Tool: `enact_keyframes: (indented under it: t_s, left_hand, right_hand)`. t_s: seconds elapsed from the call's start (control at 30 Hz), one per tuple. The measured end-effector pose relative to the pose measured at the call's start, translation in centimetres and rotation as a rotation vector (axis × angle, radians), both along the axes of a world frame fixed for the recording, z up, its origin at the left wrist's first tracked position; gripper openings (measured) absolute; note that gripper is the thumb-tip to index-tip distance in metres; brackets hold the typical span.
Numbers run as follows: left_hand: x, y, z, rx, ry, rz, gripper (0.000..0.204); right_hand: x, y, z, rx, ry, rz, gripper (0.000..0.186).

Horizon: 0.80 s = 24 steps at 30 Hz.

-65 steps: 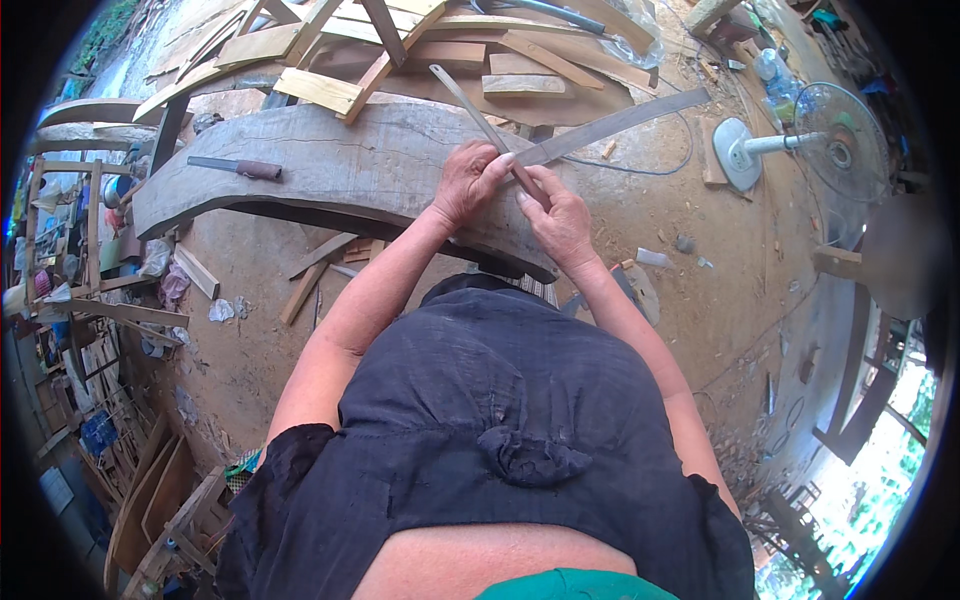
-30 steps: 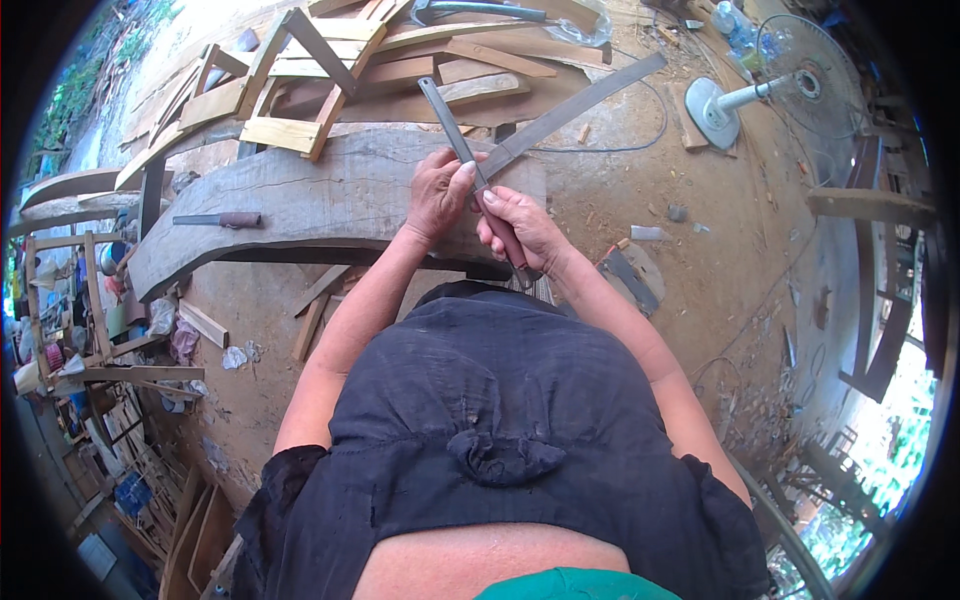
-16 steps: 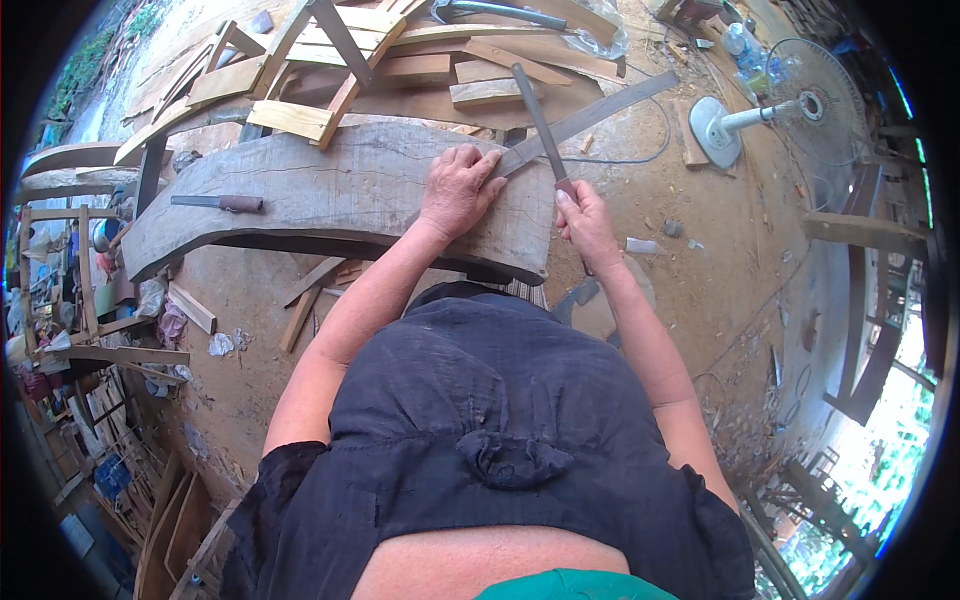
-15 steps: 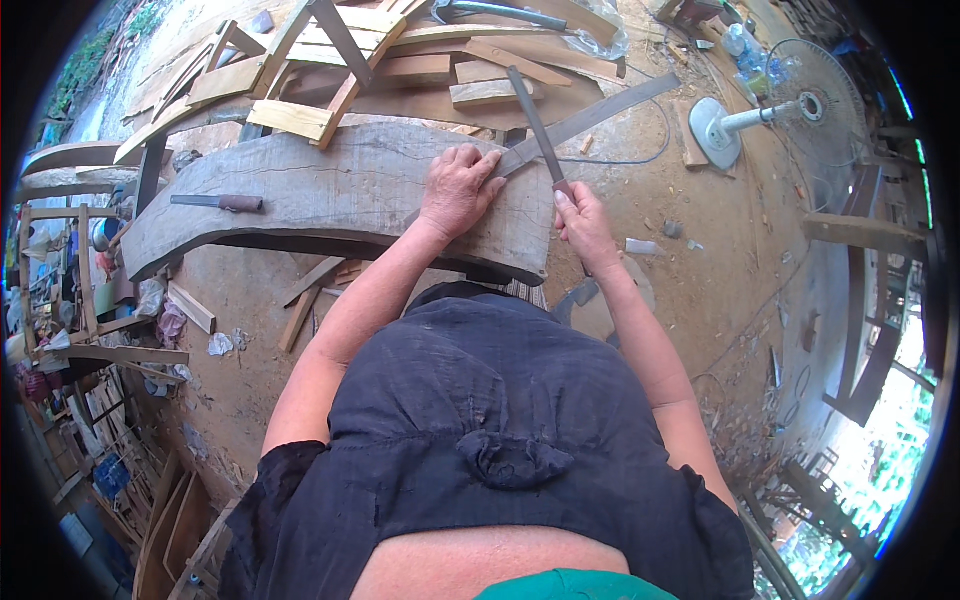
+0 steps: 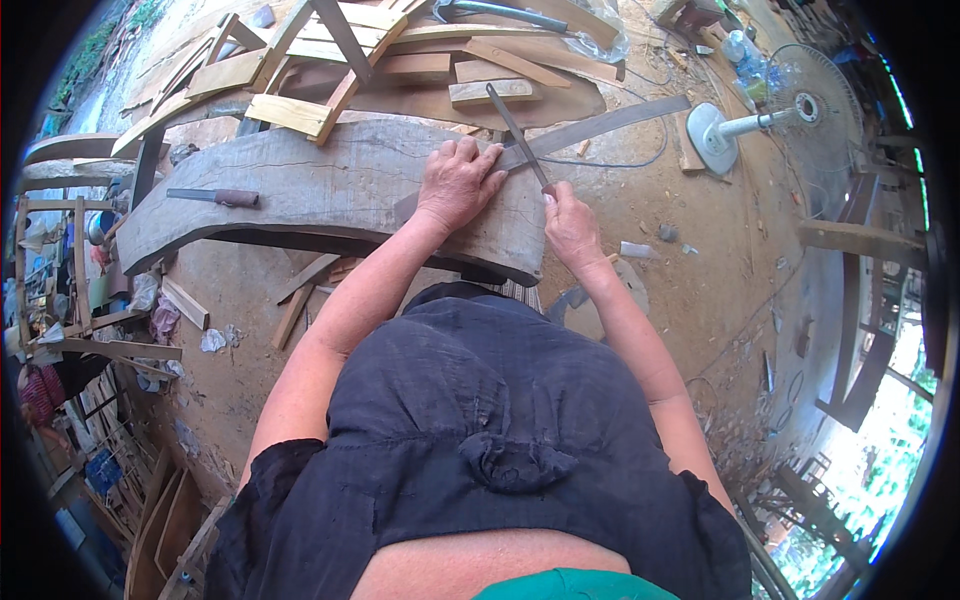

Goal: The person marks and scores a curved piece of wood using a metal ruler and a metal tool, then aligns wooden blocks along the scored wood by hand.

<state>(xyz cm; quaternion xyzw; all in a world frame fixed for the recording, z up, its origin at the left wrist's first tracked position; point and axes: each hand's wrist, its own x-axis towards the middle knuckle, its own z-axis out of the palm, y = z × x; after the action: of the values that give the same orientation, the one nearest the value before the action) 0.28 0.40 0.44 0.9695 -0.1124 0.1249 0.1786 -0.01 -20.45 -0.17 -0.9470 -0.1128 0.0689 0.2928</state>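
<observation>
A long, flat grey metal blade (image 5: 610,120) lies slantwise over a thick, cracked grey wooden slab (image 5: 310,170), its far right end jutting past the slab. My left hand (image 5: 460,185) presses it down with curled fingers. In my right hand (image 5: 572,228), just off the slab's right end, is a slim dark file (image 5: 517,133) gripped by its near end. The file crosses above the blade, tip pointing away and left; whether they touch I cannot tell. A second tool with a flat metal shaft and brown handle (image 5: 238,198) rests on the slab's left part.
Beyond the slab, planks and wooden frames (image 5: 290,113) are heaped, with a blue-handled tool (image 5: 505,12) on top. A white fan (image 5: 712,138) stands at right. Offcuts (image 5: 292,317) lie on the floor left of my legs. Reddish cloth (image 5: 42,395), seemingly someone's clothing, shows at far left.
My right hand and the file have shifted a little left, the file's tip dropping nearer and left. The blade's far end has swung slightly toward me. My left hand stays on the blade.
</observation>
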Motion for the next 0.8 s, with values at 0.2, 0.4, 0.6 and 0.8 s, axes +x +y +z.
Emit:
enact_keyframes:
  t_s: [0.2,0.4,0.6,0.8]
  left_hand:
    - [-0.2,0.0,0.0,0.000,0.015,0.019,0.038]
    - [-0.2,-0.1,0.1,0.002,0.013,0.024,0.037]
    - [0.0,-0.6,0.2,0.002,0.013,0.024,0.037]
    - [0.0,-0.9,0.4,-0.048,-0.026,-0.004,0.034]
  right_hand:
    - [-0.5,0.6,1.5,-0.061,0.019,0.024,0.016]
    - [-0.9,0.7,0.9,-0.042,-0.010,0.031,0.016]
    - [-1.1,0.7,1.5,-0.089,-0.003,0.014,0.014]
    - [-1.6,0.0,-1.8,-0.388,-0.507,0.232,0.025]
